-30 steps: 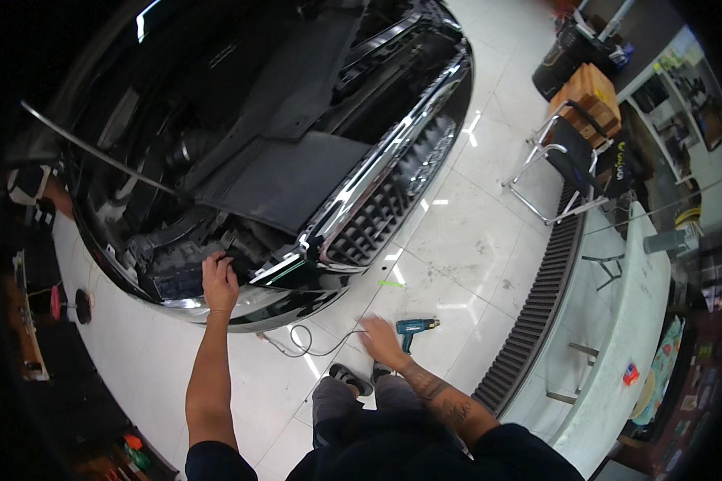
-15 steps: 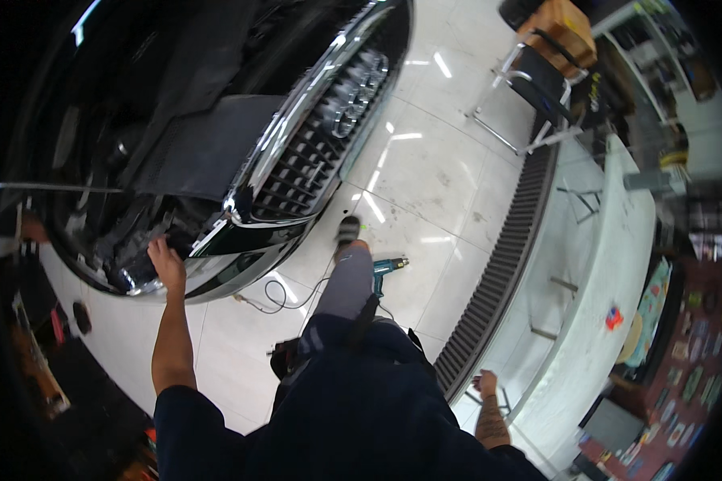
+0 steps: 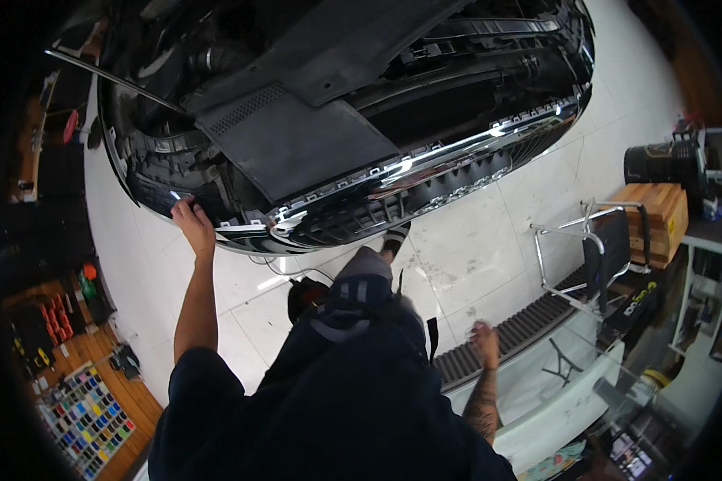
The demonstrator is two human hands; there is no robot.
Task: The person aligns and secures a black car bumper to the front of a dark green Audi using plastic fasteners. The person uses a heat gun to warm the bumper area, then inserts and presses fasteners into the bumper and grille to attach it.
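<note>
My left hand (image 3: 192, 221) rests on the front corner of a black car (image 3: 148, 192), by the headlight area. Its fingers are stretched forward and slightly bent over the edge, gripping nothing. The hood is up or off, so the engine bay shows, with a flat black cover panel (image 3: 297, 148) lying over it. Below that runs the chrome-trimmed front grille (image 3: 425, 180). Out to my right side hangs my right hand (image 3: 483, 345), away from the car and over the floor. Motion smears its fingers, and I make out no object in it.
A thin rod (image 3: 116, 80) slants up from the engine bay. On the right stand a metal-framed chair (image 3: 602, 252), a wooden box (image 3: 654, 220) and a long white table (image 3: 565, 417). A dark floor grating (image 3: 489, 353) runs beside the table. Colour samples (image 3: 88, 421) cover a board at lower left.
My view has turned right, and more of the engine bay shows. My left hand has stayed at the car's corner. My right hand has swung forward. The heat gun on the floor has left view.
</note>
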